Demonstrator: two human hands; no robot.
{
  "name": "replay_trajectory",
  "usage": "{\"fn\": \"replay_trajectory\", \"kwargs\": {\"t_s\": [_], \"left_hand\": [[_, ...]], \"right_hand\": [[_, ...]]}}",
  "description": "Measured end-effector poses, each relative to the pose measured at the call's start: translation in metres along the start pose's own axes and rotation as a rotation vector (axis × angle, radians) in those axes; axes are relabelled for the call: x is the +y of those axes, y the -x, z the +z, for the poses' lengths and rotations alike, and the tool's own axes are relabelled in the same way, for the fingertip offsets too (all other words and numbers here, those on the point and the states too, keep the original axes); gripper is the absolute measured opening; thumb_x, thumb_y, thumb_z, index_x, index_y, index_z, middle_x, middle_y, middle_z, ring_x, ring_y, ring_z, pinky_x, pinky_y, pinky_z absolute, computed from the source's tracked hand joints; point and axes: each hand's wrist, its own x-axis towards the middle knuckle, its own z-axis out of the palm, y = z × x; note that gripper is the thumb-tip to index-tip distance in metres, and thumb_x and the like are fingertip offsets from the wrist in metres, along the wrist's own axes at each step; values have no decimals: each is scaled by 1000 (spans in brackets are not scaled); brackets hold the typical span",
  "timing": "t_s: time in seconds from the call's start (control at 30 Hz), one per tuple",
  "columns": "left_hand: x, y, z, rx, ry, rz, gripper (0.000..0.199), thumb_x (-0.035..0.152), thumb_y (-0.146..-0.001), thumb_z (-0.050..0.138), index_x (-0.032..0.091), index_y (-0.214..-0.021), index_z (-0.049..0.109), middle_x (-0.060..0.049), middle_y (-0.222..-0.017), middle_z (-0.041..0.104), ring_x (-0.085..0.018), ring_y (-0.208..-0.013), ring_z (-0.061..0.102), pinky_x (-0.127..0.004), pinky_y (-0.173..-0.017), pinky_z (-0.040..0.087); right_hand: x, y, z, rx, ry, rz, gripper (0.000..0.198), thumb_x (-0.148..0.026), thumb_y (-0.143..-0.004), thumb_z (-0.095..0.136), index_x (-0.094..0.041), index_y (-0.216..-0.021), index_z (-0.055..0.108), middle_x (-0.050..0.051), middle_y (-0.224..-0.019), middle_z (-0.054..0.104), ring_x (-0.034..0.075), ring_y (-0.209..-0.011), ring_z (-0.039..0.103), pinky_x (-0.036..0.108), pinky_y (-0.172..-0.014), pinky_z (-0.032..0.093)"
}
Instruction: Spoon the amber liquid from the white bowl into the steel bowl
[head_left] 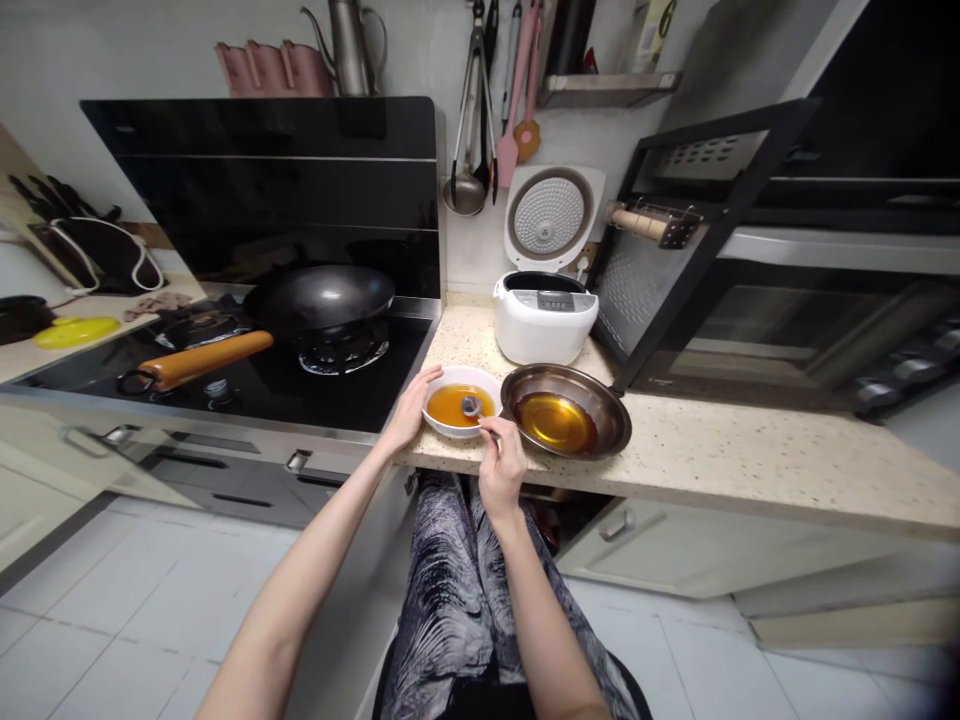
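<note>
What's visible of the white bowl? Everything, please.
The white bowl is round, open-topped and smooth, perhaps ceramic or plastic. It stands upright near the front edge of the speckled countertop, partly filled with amber liquid. The left hand is at its left rim. The right hand holds a small utensil over its front-right rim, head at the liquid. A metal basin sits close on the right; contact is unclear.

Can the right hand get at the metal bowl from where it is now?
Likely yes: the metal bowl sits just beside the right hand, and nothing seems to stand between them. The hand holds a small spoon-like utensil in the white bowl, so its grip would probably need freeing first.
</note>
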Motion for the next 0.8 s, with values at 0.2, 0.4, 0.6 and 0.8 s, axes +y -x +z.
{"fn": "replay_trajectory", "kwargs": {"t_s": [0.2,0.4,0.6,0.8], "left_hand": [[1,0,0,-2,5,3,48,42,-105,32,17,-130,65,-11,-151,55,-24,-144,49,-46,-128,28],[-1,0,0,-2,10,11,50,43,-105,32,16,-130,65,-12,-151,55,-24,-144,48,-46,-128,29],[-3,-1,0,-2,0,18,49,43,-105,32,17,-130,65,-11,-150,55,-24,-143,49,-47,-127,29],[-3,-1,0,4,-1,11,48,42,-105,32,17,-131,65,-11,-151,55,-24,-144,48,-47,-128,28]], "right_hand": [[3,6,5,-26,-18,45,16,-17,-101,49,-20,-100,65,5,-91,70,16,-90,68,30,-83,56],[3,8,8,-31,-67,143,17,-24,-102,50,-21,-98,66,5,-91,70,17,-89,68,31,-84,54],[5,14,11,53,-200,342,17,-30,-101,53,-20,-97,66,5,-94,70,17,-89,68,32,-87,54],[7,16,10,112,-261,397,20,-33,-101,53,-19,-96,66,5,-96,70,16,-89,67,33,-87,55]]}}
